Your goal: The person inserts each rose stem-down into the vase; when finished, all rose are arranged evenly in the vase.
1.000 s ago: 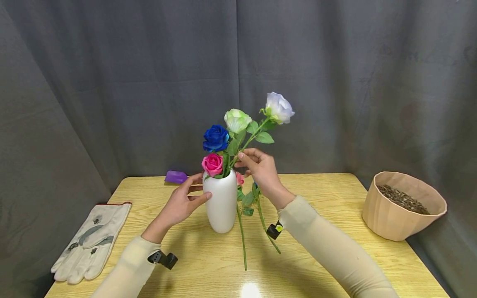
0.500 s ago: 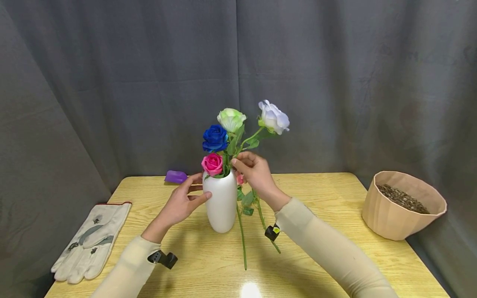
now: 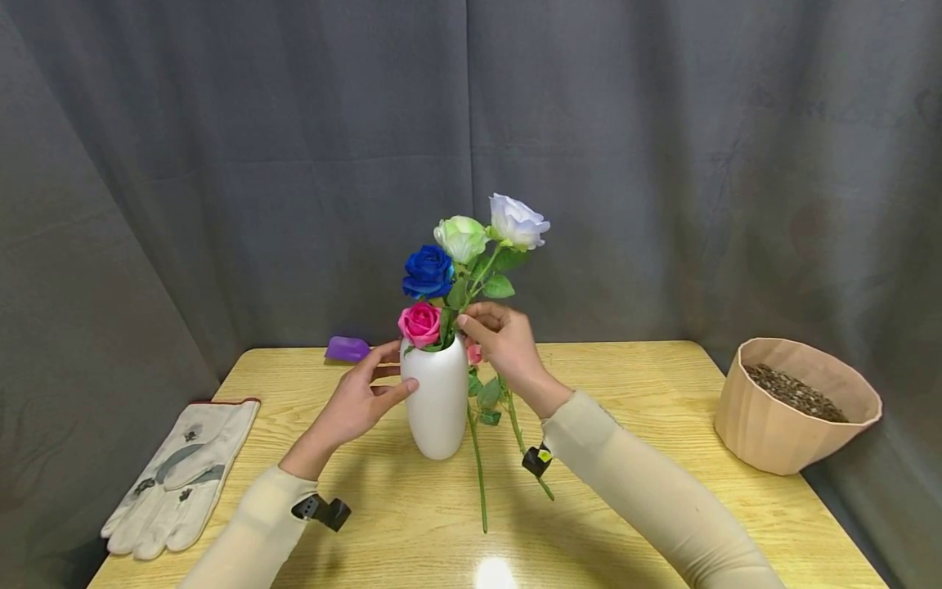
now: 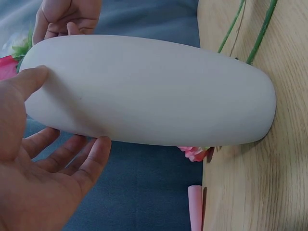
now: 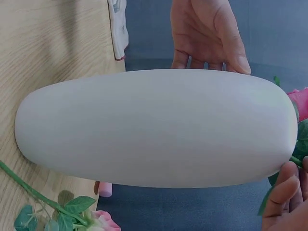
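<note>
A white vase [image 3: 436,401] stands upright on the table with a blue rose [image 3: 428,272], a pink rose [image 3: 420,324] and a pale green rose [image 3: 461,238] in its mouth. My left hand [image 3: 361,399] holds the vase's upper side, thumb in front and fingers round the far side. At the rim, my right hand [image 3: 509,343] pinches the stem of a white rose [image 3: 518,222], which leans right above the others. In the right wrist view, the right fingertips [image 5: 288,175] sit right by the vase's mouth; the stem's lower end is hidden.
Two more stems [image 3: 477,466] lie on the table right of the vase, one with a pink bloom [image 3: 474,354]. A purple scoop [image 3: 347,349] lies behind left, gloves [image 3: 184,474] at the left edge. A beige pot [image 3: 765,417] of soil stands at right.
My right hand has lowered to the vase's rim with the white rose. The bloom has swung left, closer to the green rose. My left hand stays in place on the vase.
</note>
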`<state>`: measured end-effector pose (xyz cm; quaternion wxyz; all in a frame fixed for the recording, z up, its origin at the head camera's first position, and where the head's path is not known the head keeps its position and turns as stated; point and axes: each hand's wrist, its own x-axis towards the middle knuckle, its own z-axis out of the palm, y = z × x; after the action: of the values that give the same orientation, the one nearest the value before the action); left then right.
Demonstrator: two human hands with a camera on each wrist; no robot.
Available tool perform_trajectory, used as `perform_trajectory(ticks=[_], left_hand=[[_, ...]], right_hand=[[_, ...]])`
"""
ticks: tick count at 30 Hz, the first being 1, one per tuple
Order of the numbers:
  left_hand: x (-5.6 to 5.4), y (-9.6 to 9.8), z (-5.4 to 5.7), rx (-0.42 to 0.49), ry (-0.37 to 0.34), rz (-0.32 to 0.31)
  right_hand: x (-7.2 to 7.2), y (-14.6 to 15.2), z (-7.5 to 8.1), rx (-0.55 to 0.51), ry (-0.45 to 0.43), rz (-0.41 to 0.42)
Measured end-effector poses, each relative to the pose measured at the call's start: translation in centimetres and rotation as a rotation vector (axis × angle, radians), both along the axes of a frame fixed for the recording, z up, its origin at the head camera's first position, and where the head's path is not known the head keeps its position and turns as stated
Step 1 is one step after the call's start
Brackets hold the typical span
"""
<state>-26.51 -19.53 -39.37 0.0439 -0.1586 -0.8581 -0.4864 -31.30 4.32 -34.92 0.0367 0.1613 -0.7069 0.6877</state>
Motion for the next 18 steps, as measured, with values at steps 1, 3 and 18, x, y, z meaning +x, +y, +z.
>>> perform_trajectory(ticks=[1,3,18], left_hand=[[-0.03,0.01,-0.01,-0.001,0.001,0.0],[-0.07,0.01,-0.05,0.0,0.0,-0.001],[-0.25,-0.05,-0.38,0.009,0.003,-0.008]], right_hand=[[0.0,-0.01,0.0,0.007,-0.001,-0.004],[0.03,-0.03,-0.01,0.038,-0.001,-0.023],[0.15,-0.21,-0.05,0.06,-0.017,-0.093]])
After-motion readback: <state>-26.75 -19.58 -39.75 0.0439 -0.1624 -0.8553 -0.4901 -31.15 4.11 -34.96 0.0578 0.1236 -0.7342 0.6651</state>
